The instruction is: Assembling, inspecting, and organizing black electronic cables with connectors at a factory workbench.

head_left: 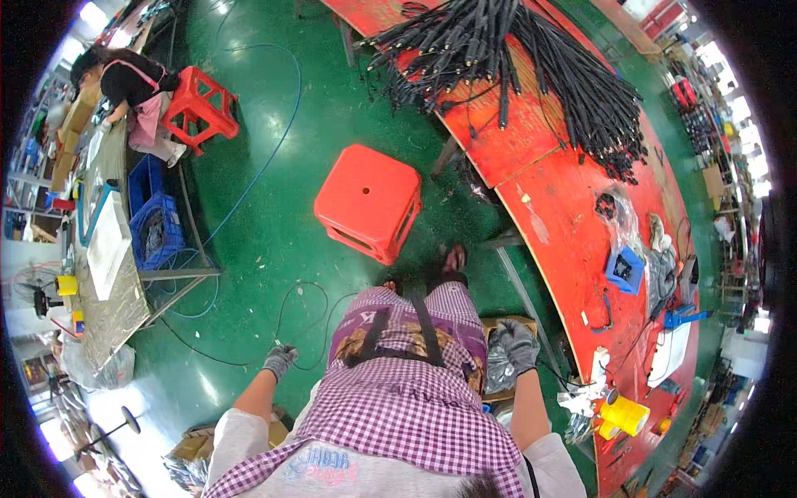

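Note:
My left hand [281,361], in a grey glove, is held out over the floor on my left with its fingers curled closed. A thin black cable [325,300] loops beside it and seems to run into its fingers. On my right, my right hand [519,346], also in a grey glove, is over an open cardboard box [508,321] next to my thigh. Its fingers are bent together, and their tips are hidden. Just beside and below that hand, a clear plastic bag [499,370] with dark contents shows in the box.
A red stool [366,197] stands in front of me. The red workbench [548,241] on my right bears black cables [498,58], a blue bin [624,270] and yellow spools [624,414]. Blue crates [158,232] stand at left; a co-worker [137,87] sits farther off.

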The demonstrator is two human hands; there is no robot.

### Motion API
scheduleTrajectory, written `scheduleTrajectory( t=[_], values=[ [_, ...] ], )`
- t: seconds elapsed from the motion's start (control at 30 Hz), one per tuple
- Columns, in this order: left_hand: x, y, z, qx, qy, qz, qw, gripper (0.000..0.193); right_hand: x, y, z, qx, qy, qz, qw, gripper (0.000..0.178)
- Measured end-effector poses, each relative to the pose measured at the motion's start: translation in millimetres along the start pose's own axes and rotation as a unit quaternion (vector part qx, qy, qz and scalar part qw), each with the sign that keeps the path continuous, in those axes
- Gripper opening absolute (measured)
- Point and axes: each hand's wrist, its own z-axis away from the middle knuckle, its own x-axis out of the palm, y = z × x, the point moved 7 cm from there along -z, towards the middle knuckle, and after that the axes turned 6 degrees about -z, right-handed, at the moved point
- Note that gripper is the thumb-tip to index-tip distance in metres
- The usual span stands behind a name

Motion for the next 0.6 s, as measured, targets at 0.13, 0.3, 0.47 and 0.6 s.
scheduleTrajectory(
  t=[0.13, 0.3, 0.47, 0.6],
  values=[
    [-24.2, 98.2, 44.0, 0.056, 0.087, 0.136, 0.985, 0.014, 19.0, -39.2, -1.8, -0.031, -0.025, -0.007, 0.999, 0.02],
    [10.9, 113.9, 60.0, 0.061, 0.065, 0.164, 0.982, 0.014, 55.6, -21.8, -22.4, -0.016, -0.017, -0.148, 0.989, 0.019],
    [18.4, 109.5, 40.2, 0.058, 0.039, 0.233, 0.97, 0.021, 55.4, -68.0, -37.8, -0.064, -0.021, -0.046, 0.997, 0.016],
    [-33.1, 188.3, 13.2, 0.11, 0.075, 0.113, 0.985, 0.023, 41.0, -62.7, -58.6, -0.058, -0.008, -0.042, 0.997, 0.02]
  ],
)
